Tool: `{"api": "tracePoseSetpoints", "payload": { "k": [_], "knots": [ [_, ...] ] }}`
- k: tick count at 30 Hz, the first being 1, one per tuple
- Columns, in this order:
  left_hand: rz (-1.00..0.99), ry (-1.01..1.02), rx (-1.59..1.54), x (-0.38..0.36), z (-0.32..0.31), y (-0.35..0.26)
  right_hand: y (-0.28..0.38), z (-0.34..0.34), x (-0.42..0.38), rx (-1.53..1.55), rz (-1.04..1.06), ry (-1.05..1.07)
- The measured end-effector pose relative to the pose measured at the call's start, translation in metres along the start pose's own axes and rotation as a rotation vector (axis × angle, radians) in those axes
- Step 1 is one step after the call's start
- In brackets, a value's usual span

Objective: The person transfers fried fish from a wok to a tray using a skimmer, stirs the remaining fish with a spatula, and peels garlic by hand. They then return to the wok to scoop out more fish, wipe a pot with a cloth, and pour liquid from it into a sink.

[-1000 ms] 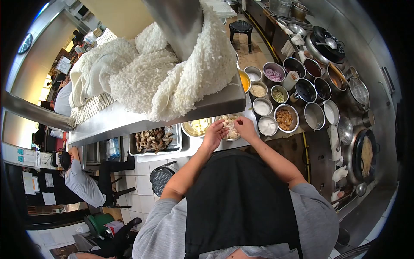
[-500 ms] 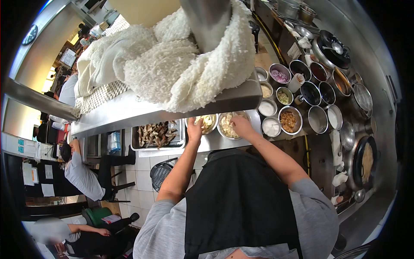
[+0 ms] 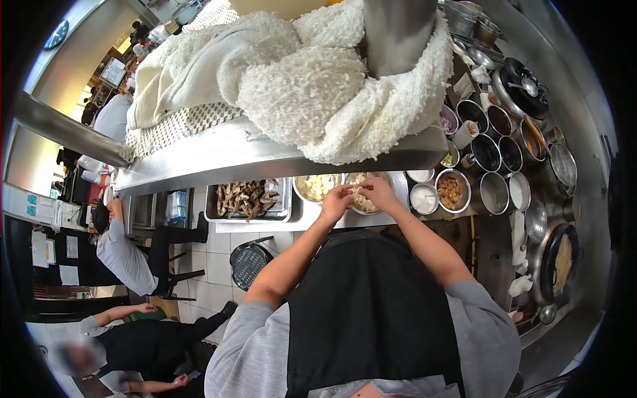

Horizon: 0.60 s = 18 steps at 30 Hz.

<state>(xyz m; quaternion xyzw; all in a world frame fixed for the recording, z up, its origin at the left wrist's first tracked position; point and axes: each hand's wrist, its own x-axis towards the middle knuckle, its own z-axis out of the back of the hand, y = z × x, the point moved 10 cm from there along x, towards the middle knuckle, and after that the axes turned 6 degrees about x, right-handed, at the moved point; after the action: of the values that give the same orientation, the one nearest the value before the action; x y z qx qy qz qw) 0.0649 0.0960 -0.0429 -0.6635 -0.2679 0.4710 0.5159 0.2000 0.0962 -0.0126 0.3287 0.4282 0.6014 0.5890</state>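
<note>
My left hand (image 3: pixel 337 202) and my right hand (image 3: pixel 377 193) come close together over a metal bowl (image 3: pixel 366 211) of pale shredded pieces (image 3: pixel 357 178). Thumbs and fingertips are pinched on both; whatever sits between them is too small to make out. Just left of my left hand, a second metal bowl (image 3: pixel 296 190) contains pale yellow chunks (image 3: pixel 318 185). Further left lies a metal tray (image 3: pixel 288 205) with a heap of small brown pieces (image 3: pixel 242 200). My hands partly cover the shredded pieces.
A steel shelf (image 3: pixel 219 156) with bunched white cloths (image 3: pixel 305 93) overhangs the bowls. Several metal containers stand to the right, including a bowl of orange-brown cubes (image 3: pixel 450 192); a wok (image 3: pixel 563 262) is beyond. Two people, one in a white shirt (image 3: pixel 129 259), sit at the left.
My left hand has left the yellow chunks and moved right, beside my right hand over the shredded pieces. The camera view has shifted a little. A seated person at lower left has changed posture.
</note>
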Motion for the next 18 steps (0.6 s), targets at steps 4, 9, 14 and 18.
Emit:
{"api": "tracePoseSetpoints", "payload": {
  "k": [4, 9, 14, 18],
  "knots": [
    [-0.15, 0.018, 0.072, 0.007, -0.012, -0.018, 0.009, 0.004, -0.017, 0.422, -0.109, -0.023],
    [-0.062, 0.049, -0.058, 0.001, -0.025, -0.032, 0.022, 0.013, -0.03, 0.512, -0.035, -0.073],
    [-0.068, 0.039, -0.096, 0.008, -0.026, -0.024, 0.011, 0.025, -0.036, 0.449, -0.071, -0.145],
    [-0.099, 0.012, -0.005, 0.006, -0.028, -0.031, 0.036, 0.04, -0.043, 0.15, 0.045, -0.224]
  ]
}}
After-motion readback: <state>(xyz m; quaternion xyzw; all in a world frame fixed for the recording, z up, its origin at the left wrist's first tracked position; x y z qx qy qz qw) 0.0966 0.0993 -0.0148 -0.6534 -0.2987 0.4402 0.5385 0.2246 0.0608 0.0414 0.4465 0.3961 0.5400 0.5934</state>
